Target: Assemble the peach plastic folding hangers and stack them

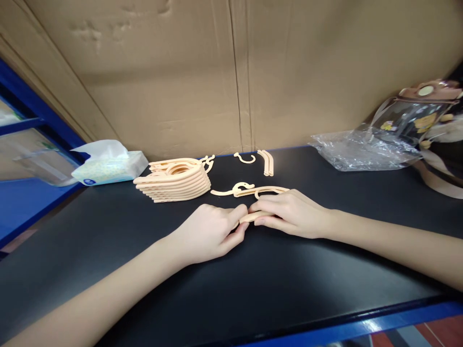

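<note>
My left hand (213, 229) is closed, its thumb and fingers pinching one end of a peach plastic hanger part (255, 217). From the other side my right hand (292, 214) grips the same part. Fingers cover both of its ends. Just beyond the hands lies a peach hanger with a curled hook (243, 187), partly hidden behind my right hand; I cannot tell whether it joins the held part. Farther back are a loose hook (246, 159) and a pair of short curved hanger arms (267, 163). A neat stack of folded hangers (175, 187) sits to the left.
A tissue pack (112, 166) stands at the back left of the black table (231, 294). Crumpled clear plastic (365, 152) lies at the back right, near a clear bottle with a strap (412, 115). Cardboard (173, 72) rises behind the table; a blue frame (54, 111) is at left.
</note>
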Demonstrator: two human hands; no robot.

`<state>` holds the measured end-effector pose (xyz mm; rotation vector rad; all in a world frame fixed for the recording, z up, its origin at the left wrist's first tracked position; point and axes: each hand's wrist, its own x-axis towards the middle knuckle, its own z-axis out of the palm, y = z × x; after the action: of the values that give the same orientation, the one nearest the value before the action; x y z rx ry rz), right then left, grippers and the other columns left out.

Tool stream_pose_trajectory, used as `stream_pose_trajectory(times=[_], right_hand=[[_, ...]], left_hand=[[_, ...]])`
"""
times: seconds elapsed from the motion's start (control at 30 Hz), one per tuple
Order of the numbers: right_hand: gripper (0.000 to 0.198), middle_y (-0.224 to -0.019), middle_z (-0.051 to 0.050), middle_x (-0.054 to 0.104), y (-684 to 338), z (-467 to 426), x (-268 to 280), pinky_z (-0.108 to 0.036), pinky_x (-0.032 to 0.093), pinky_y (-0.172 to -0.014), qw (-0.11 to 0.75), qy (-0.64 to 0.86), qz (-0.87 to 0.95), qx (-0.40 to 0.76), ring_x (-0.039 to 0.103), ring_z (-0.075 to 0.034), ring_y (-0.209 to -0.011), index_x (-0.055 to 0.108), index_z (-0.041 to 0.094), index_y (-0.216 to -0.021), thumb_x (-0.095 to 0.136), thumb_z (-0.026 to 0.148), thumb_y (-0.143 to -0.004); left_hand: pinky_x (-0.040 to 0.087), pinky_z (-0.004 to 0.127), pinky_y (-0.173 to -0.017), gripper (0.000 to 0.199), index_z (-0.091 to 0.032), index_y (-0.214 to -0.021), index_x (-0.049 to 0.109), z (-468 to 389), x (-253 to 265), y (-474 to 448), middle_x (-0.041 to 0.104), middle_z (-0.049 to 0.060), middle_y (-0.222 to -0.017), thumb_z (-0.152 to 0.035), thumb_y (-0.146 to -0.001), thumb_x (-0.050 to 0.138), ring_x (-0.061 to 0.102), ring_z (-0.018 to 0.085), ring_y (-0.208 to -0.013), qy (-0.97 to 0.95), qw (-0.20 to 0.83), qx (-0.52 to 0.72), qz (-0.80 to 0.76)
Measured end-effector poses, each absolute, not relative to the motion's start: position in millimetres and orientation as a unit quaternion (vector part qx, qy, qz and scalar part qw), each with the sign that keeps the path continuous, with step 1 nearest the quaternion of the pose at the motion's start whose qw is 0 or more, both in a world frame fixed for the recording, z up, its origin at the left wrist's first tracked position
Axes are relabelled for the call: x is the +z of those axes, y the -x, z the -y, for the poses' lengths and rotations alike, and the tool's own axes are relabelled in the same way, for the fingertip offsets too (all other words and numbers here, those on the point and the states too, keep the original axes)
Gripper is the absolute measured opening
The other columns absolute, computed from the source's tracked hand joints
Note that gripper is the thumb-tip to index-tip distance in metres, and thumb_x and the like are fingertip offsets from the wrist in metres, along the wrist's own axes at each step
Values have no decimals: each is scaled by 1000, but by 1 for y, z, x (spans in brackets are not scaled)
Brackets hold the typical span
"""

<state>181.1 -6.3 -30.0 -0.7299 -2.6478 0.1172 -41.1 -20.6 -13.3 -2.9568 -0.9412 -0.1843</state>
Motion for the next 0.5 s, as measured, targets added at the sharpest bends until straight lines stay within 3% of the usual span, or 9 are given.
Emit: stream_pose_trajectory(times=[0.23,0.33,0.5], right_hand=[[33,-104,-7,62,-186,-2,-28,-32,43,-84,308,353,883,19,54,-19,-96,64,19,-89,36,35,-97],[37,-112,-6,61,-188,-9,-31,-38,40,-90,292,399,868,41,53,-21,-105,67,21,-87,35,34,-97],[37,-98,-5,67,-188,-16,-35,-39,41,-86,258,427,864,70,56,-20,-94,68,20,-92,36,37,-97]], left_hand=[[26,22,-46,17,-19,-80,43,20,-12,41,53,-4,-57,-24,-93,34,51,13,-46,948,45,-54,309],[26,22,-46,17,-19,-79,41,20,-12,42,53,-4,-57,-25,-93,33,50,12,-46,949,48,-50,307],[28,23,-47,16,-20,-77,38,20,-11,42,50,-5,-58,-26,-91,34,47,12,-47,952,17,-60,300]])
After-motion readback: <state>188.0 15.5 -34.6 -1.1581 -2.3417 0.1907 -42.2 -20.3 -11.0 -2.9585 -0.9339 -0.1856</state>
